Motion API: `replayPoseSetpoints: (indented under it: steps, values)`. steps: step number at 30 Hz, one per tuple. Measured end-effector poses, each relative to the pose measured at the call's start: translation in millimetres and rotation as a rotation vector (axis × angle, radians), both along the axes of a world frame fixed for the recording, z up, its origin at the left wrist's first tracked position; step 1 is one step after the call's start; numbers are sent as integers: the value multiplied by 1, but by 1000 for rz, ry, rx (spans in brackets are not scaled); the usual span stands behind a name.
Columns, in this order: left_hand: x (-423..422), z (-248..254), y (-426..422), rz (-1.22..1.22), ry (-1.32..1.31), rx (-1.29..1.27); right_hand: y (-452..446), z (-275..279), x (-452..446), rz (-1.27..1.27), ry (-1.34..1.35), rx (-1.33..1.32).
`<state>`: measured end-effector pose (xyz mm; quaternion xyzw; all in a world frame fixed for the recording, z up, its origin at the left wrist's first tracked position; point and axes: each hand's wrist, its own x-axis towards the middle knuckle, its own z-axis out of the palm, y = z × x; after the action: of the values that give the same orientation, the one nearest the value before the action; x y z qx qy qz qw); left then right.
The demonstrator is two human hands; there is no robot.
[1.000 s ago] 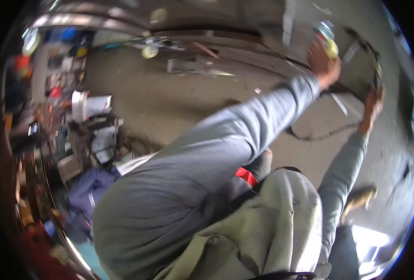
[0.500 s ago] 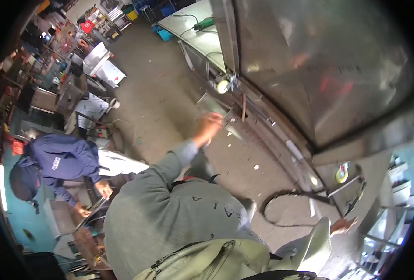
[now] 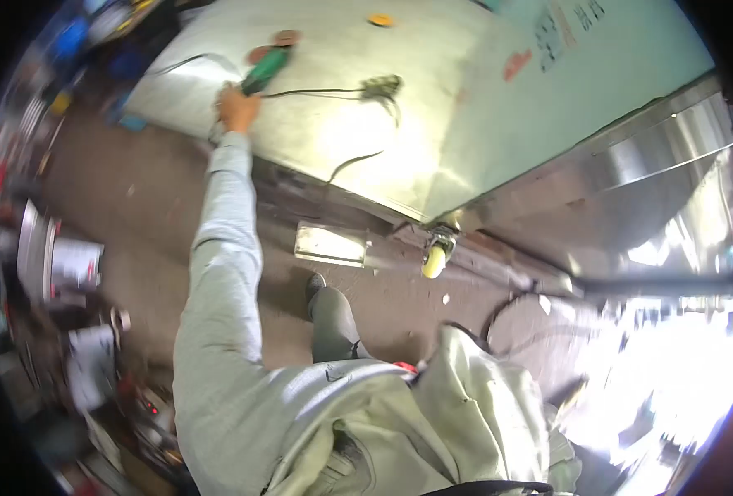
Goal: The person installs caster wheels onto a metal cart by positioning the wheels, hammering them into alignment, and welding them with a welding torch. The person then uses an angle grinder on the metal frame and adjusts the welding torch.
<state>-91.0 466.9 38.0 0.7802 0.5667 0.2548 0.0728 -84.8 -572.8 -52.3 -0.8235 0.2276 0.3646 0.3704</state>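
Observation:
My left hand [image 3: 239, 109] is stretched far forward at the rear end of a green power tool [image 3: 265, 71], its fingers closed round that end. The tool lies over a pale flat surface [image 3: 317, 136], with brownish discs [image 3: 286, 38] by its front end. From the tool a dark cable runs right to a small dark bundle [image 3: 381, 86] on the surface. My right hand is not in view.
A yellow-wheeled caster [image 3: 435, 259] sticks out near the surface's corner. Shiny metal panels [image 3: 623, 198] stand at the right. A rectangular metal piece [image 3: 331, 245] is on the floor. Blurred boxes and parts [image 3: 77, 264] line the left side. An orange disc [image 3: 379, 20] lies at the top.
The view has swung to the pale surface. My left hand has gone from above the floor to the green tool and closed on it. My right hand has left the view, as has the co-worker in dark blue.

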Motion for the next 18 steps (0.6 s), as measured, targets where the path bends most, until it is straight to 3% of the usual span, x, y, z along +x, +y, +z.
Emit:
replayPoseSetpoints:
  steps: [3, 5, 7, 10, 11, 13, 15, 16, 17, 18]
  values:
    - [22, -34, 70, -127, 101, -18, 19, 19, -89, -178, 130, 144]
    - [32, -61, 119, -318, 51, -313, 31, 26, -119, -269, 102, 188]
    - [44, -22, 82, -115, 188, -198, 41, 14, -129, -300, 48, 97]
    - [53, -12, 83, -158, 229, -242, 90, 27, -126, -147, -72, -137]
    - [55, -17, 89, -158, 248, -265, 110, 36, -120, -151, -88, -105]
    - [41, -24, 93, -238, -301, -706, 142, 45, -109, -110, -143, -12]
    - [8, -27, 86, -249, -408, -798, 175, 59, -97, 32, -209, 13]
    - [-13, -24, 51, -374, -660, -764, 195, 72, -85, 129, -240, -21]
    - [-40, 24, -2, -302, -370, -787, 213, 87, -76, 183, -289, 46]
    - [-67, 57, -65, -371, -390, -781, 231, 98, -71, 237, -335, 113]
